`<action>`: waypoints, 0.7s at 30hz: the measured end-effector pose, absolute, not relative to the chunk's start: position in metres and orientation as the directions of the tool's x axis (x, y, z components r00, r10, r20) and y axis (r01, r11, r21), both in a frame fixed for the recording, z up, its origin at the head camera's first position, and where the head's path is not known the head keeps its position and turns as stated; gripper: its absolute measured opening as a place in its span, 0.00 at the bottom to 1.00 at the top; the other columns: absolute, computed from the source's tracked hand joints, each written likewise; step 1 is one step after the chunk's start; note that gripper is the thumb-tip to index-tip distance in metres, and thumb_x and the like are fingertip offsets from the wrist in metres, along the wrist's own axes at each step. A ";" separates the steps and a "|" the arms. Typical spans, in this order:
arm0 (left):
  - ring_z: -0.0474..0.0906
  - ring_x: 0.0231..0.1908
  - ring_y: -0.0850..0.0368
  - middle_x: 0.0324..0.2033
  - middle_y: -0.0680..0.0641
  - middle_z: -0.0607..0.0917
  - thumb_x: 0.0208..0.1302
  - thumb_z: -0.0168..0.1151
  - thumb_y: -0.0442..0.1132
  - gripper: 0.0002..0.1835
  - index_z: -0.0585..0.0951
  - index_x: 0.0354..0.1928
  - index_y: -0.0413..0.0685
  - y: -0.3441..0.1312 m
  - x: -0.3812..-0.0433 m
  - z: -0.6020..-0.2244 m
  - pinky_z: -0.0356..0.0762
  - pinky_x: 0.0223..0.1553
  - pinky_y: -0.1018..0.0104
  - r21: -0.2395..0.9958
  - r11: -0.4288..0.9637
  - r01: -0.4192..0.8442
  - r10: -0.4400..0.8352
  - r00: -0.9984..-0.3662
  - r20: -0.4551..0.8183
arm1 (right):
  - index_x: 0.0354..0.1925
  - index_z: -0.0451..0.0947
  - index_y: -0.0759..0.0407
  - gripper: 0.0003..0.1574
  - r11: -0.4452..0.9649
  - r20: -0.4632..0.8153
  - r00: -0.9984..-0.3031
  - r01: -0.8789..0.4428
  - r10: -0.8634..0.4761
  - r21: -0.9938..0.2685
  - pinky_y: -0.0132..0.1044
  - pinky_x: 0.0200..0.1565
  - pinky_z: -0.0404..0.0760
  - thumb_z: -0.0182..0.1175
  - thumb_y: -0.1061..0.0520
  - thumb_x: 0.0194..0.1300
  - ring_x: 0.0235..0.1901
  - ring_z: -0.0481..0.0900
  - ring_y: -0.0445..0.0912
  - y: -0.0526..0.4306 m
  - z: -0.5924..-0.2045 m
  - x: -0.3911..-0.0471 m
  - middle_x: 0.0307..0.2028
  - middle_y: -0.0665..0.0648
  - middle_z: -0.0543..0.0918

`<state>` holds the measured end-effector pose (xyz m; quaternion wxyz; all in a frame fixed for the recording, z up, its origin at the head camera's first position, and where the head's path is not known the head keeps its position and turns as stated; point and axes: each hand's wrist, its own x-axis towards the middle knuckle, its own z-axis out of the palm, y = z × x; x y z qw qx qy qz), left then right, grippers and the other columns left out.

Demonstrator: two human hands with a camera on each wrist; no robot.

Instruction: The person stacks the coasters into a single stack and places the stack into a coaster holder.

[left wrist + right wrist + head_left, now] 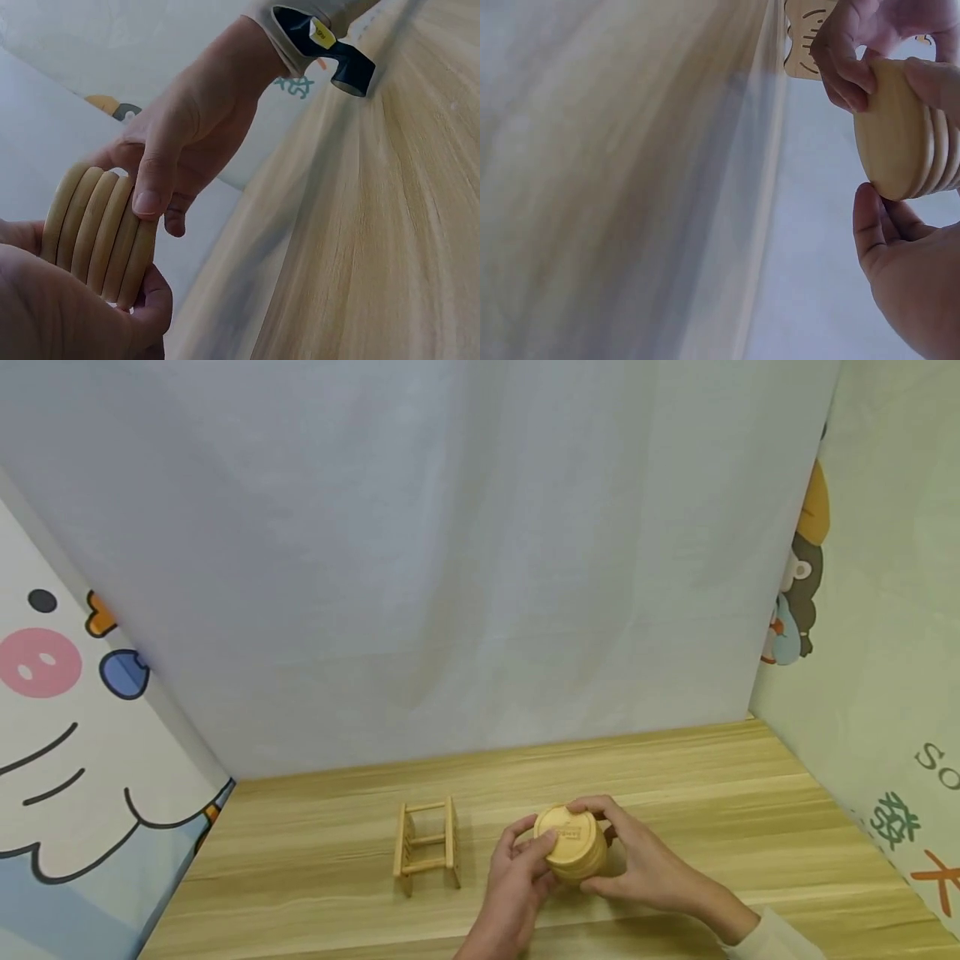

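A stack of several round wooden coasters [573, 837] is held between both hands above the table, tilted so that the top coaster with its engraved mark faces up in the head view. My left hand [513, 881] grips the stack from the left, its thumb lying on the top face. From the right, my right hand [648, 868] holds the rim between fingers and thumb. The left wrist view shows the stacked edges of the coasters [97, 232] close together. In the right wrist view the plain bottom face [891, 139] shows.
A small wooden rack [451, 839] with side panels and crossbars stands on the table to the left of the hands. The wood-grain table [315, 843] meets a pale curtain [450, 568] at the back. Cartoon-printed panels stand left and right.
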<state>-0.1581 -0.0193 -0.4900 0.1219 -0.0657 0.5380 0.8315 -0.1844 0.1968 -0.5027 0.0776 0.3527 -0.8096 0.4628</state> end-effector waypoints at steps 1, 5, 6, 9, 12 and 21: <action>0.88 0.46 0.56 0.57 0.41 0.81 0.79 0.69 0.43 0.35 0.64 0.78 0.37 -0.020 -0.158 -0.489 0.87 0.48 0.65 0.868 -0.409 -0.281 0.139 -0.959 -0.245 | 0.77 0.67 0.50 0.58 0.320 0.459 -0.737 -0.646 -0.496 -0.693 0.38 0.52 0.86 0.88 0.62 0.56 0.61 0.76 0.39 0.196 -0.502 -0.184 0.69 0.57 0.81; 0.90 0.48 0.55 0.58 0.42 0.84 0.80 0.67 0.45 0.34 0.65 0.77 0.38 -0.023 -0.155 -0.485 0.88 0.52 0.63 0.828 -0.470 -0.306 0.164 -0.952 -0.259 | 0.84 0.63 0.50 0.62 0.312 0.475 -0.740 -0.647 -0.476 -0.695 0.40 0.54 0.84 0.86 0.58 0.61 0.65 0.75 0.40 0.194 -0.501 -0.182 0.72 0.56 0.78; 0.89 0.49 0.54 0.59 0.42 0.83 0.80 0.67 0.46 0.34 0.65 0.77 0.38 -0.023 -0.155 -0.484 0.88 0.53 0.62 0.818 -0.484 -0.310 0.173 -0.951 -0.258 | 0.84 0.63 0.50 0.62 0.314 0.477 -0.743 -0.646 -0.470 -0.696 0.40 0.55 0.83 0.85 0.57 0.61 0.66 0.75 0.40 0.193 -0.501 -0.181 0.73 0.55 0.78; 0.86 0.53 0.50 0.62 0.41 0.78 0.81 0.65 0.47 0.32 0.66 0.75 0.39 -0.024 -0.153 -0.484 0.87 0.58 0.58 0.789 -0.523 -0.321 0.209 -0.946 -0.247 | 0.86 0.61 0.49 0.64 0.308 0.485 -0.750 -0.640 -0.449 -0.704 0.40 0.58 0.82 0.85 0.56 0.62 0.69 0.74 0.40 0.190 -0.501 -0.179 0.75 0.53 0.76; 0.83 0.57 0.48 0.64 0.40 0.76 0.82 0.64 0.48 0.29 0.67 0.74 0.42 -0.024 -0.152 -0.483 0.86 0.62 0.56 0.747 -0.570 -0.340 0.251 -0.939 -0.236 | 0.86 0.61 0.50 0.66 0.272 0.510 -0.748 -0.643 -0.426 -0.716 0.40 0.62 0.81 0.85 0.60 0.60 0.70 0.74 0.39 0.187 -0.501 -0.178 0.76 0.53 0.75; 0.76 0.61 0.47 0.68 0.34 0.69 0.84 0.63 0.49 0.32 0.64 0.77 0.42 -0.023 -0.148 -0.482 0.85 0.60 0.63 0.558 -0.701 -0.443 0.362 -0.896 -0.257 | 0.84 0.64 0.59 0.64 0.104 0.582 -0.731 -0.650 -0.356 -0.753 0.33 0.69 0.77 0.83 0.70 0.56 0.71 0.77 0.41 0.171 -0.502 -0.177 0.76 0.52 0.76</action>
